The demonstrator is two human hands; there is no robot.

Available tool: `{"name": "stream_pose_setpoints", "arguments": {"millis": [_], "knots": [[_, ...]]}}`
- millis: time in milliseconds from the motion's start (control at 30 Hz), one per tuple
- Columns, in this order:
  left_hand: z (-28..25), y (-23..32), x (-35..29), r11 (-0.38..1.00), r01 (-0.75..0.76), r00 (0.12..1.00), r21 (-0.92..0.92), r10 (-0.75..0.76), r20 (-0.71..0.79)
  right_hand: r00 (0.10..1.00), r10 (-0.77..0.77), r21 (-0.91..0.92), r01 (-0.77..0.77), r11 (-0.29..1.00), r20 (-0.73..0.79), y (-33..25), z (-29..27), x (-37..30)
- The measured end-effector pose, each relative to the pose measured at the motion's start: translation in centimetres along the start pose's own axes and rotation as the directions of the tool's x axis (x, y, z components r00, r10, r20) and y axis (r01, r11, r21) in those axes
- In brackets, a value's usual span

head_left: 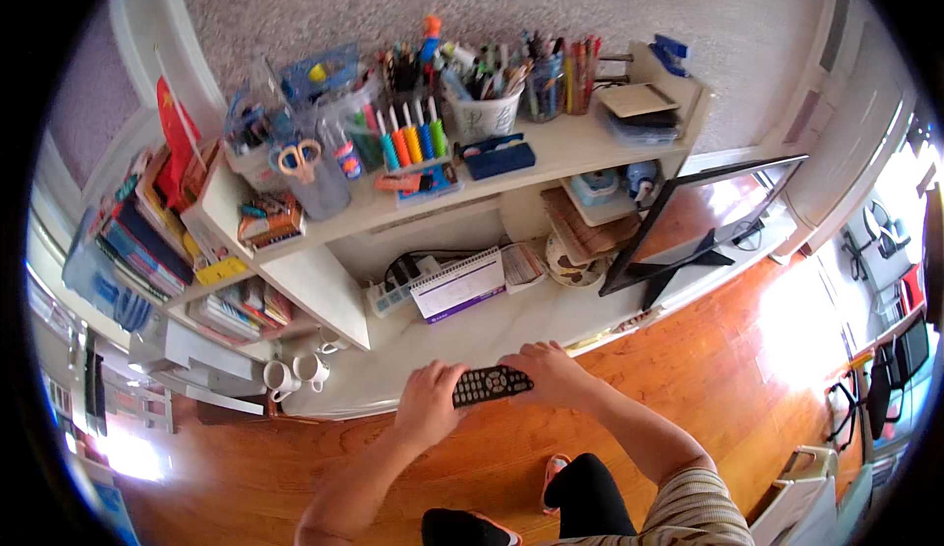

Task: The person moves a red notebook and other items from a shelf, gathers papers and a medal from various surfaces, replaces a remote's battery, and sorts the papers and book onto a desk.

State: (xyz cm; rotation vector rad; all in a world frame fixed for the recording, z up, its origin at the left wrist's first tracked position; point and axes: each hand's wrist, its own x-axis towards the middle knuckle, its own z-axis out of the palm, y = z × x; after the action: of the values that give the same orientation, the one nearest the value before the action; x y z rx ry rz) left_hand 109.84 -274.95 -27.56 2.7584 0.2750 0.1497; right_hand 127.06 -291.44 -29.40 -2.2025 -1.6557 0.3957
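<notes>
Free room: a bare strip of worktop [388, 364] lay beyond the remote control [493, 386], between two white mugs [281, 378] at left and the black monitor [713, 214] at right; open air lay over the floor [462, 467] between the forearms [369, 477]. Obstacles: a desk calendar [462, 287] fronted the recess under the shelf [570, 156]; pen holders [485, 115] crowded the shelf's top; the monitor's splayed stand [693, 259] blocked the right stretch.

The remote [492, 386] is black, the floor [708, 379] orange-brown, the flag [175, 138] red, the sleeve [694, 507] striped.
</notes>
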Motion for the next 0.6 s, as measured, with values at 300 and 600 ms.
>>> {"name": "stream_pose_setpoints", "arguments": {"millis": [300, 600], "knots": [[-10.2, 10.0, -6.4, 0.915, 0.016, 0.993, -0.404, -0.061, -0.099, 0.985, 0.161, 0.219, -0.171, 0.961, 0.06, -10.0, -11.4, -11.0], [-12.9, 10.9, -12.1, 0.625, 0.407, 0.913, -0.666, -0.252, 0.321, 0.623, 0.697, 0.363, -0.595, 0.717, -0.356, -10.7, -16.1, -16.1]]}}
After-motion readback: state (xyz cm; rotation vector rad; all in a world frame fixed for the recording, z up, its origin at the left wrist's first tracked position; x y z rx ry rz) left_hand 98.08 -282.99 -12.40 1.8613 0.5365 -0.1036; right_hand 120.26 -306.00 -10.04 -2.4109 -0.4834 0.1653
